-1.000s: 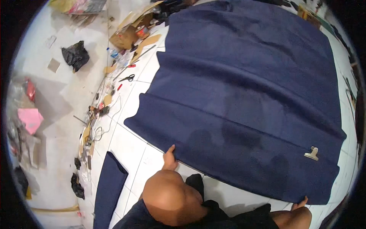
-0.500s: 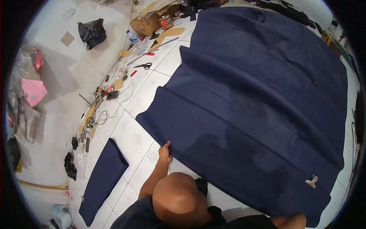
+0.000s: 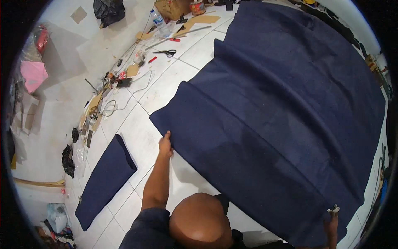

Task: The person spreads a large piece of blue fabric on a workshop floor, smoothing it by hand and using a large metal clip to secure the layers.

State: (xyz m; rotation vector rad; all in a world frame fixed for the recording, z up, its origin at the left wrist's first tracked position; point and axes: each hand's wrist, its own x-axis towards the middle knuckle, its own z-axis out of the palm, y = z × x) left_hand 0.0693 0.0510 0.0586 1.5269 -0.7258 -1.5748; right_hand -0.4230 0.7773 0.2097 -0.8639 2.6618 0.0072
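Note:
A large dark blue sheet of cloth [image 3: 265, 120] lies spread over the floor, with long ridges running across it. On its near left edge, my left hand [image 3: 165, 145] grips the border, thumb on top and the fingers partly hidden. At the lower right, my right hand [image 3: 331, 226] has its fingers closed at a metal bulldog clip [image 3: 333, 209]. That clip sits on the cloth close to its near right corner. To my left lies a separate folded piece of the same blue cloth [image 3: 107, 182], with a small clip at its edge.
Black-handled scissors [image 3: 166, 53], a red marker-like stick [image 3: 152, 59] and a plastic bottle [image 3: 159, 21] lie beyond the cloth's left side. Cables [image 3: 110, 108] and scraps line the wall. Black plastic bags [image 3: 68, 161] lie at the left. White tiles [image 3: 128, 124] show between.
My right hand has come up from the cloth's lower edge to the bulldog clip. My left arm has stretched further forward, its hand still on the cloth's edge. The view has shifted slightly.

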